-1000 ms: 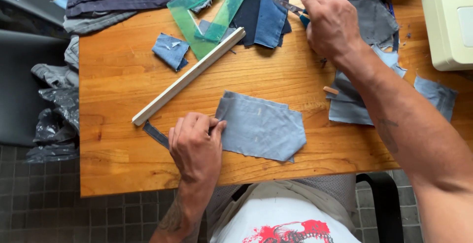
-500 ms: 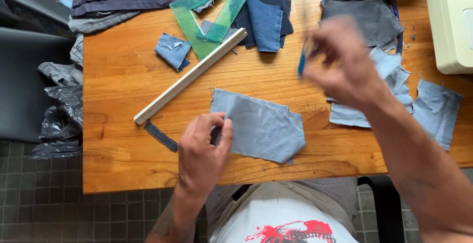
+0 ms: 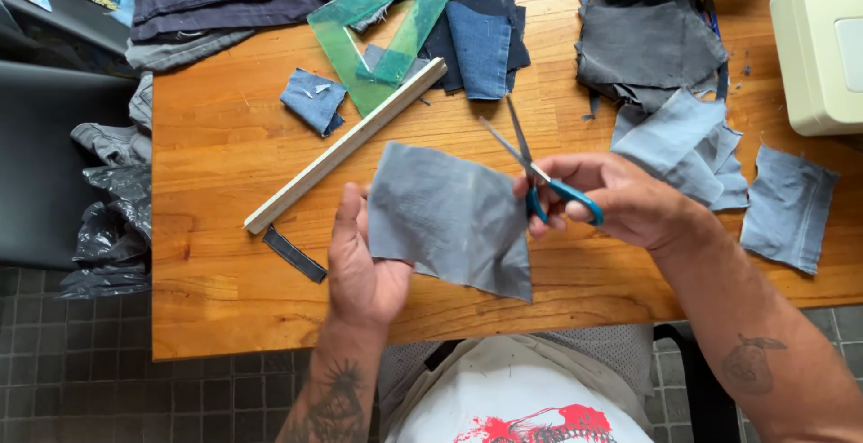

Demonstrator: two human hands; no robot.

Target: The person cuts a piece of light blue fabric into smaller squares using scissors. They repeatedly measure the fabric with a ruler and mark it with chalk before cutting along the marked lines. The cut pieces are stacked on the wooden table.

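Observation:
My left hand (image 3: pixel 360 259) holds a grey piece of fabric (image 3: pixel 454 218) by its left edge, lifted above the wooden table (image 3: pixel 216 164). My right hand (image 3: pixel 620 200) grips blue-handled scissors (image 3: pixel 530 169), their blades spread apart and pointing away from me, right at the fabric's upper right edge. A wooden ruler (image 3: pixel 346 145) lies diagonally on the table just beyond the fabric. A small dark strip of cloth (image 3: pixel 294 254) lies left of my left hand.
A green transparent set square (image 3: pixel 378 25) rests on blue and dark fabric pieces at the back. More grey and blue cloth scraps (image 3: pixel 683 137) lie to the right, near a cream-coloured machine (image 3: pixel 818 48). Grey and black fabric hangs off the left table edge (image 3: pixel 112 218).
My right hand came back from the far side of the table with the scissors. My left hand lifted the grey fabric off the table. The scissors now meet the fabric's edge.

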